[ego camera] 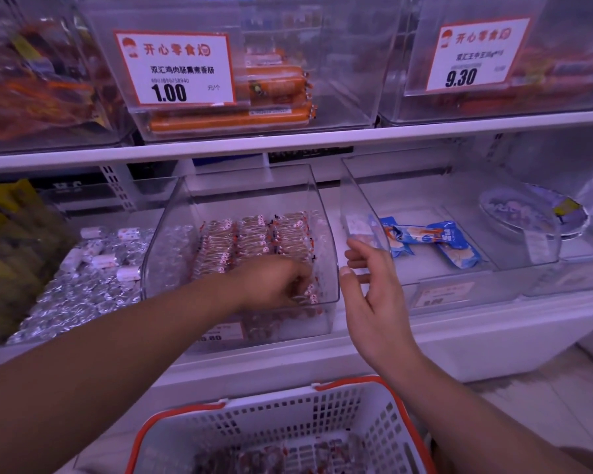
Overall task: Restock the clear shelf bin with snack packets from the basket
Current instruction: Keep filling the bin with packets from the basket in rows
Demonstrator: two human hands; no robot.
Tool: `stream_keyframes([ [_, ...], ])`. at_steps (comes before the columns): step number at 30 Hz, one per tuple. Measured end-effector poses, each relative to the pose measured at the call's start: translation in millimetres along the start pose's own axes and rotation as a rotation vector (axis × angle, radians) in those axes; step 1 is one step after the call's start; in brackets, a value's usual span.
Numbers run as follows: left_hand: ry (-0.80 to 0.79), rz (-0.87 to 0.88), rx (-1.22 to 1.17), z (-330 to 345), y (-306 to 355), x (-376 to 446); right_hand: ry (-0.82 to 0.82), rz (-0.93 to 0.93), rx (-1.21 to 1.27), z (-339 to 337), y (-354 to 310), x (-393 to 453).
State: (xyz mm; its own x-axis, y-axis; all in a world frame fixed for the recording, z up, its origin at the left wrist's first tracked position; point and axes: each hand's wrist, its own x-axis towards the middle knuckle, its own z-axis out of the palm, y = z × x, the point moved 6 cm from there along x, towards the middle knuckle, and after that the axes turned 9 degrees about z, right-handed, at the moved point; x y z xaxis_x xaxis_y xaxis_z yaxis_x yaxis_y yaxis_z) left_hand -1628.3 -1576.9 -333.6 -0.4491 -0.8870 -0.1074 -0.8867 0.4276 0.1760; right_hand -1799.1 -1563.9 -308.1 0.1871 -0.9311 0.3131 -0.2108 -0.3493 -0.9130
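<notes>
While the left hand (281,282) reaches into the bin (322,241), its curled fingers pinch packets (254,237) against the front row, so placing seems under way. The right hand (370,285) hangs beside the bin wall, fingers loose, holding nothing. Next: release, then reach down to the basket (339,405), where more packets lie.

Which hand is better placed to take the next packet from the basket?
Probably the right hand. It is open and holds nothing, outside the clear bin, above the basket. The left hand is inside the bin, fingers down among the packets.
</notes>
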Motion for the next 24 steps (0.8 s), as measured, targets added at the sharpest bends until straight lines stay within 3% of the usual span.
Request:
stream_keyframes([
  [3, 0.003, 0.079, 0.166, -2.1, 2.4, -2.0, 0.006, -0.004, -0.003, -0.3, -0.2, 0.6],
  [6, 0.048, 0.136, 0.176, -6.7, 8.0, -3.1, 0.004, -0.006, -0.018, 0.4, 1.7, -0.2],
  [10, -0.012, 0.053, 0.156, -1.8, 4.9, 0.4, -0.010, -0.006, -0.027, 2.9, 3.5, -2.3],
  [24, 0.097, -0.149, -0.270, -20.4, -0.1, -18.0, -0.011, -0.069, 0.023, 0.2, 4.7, -7.7],
])
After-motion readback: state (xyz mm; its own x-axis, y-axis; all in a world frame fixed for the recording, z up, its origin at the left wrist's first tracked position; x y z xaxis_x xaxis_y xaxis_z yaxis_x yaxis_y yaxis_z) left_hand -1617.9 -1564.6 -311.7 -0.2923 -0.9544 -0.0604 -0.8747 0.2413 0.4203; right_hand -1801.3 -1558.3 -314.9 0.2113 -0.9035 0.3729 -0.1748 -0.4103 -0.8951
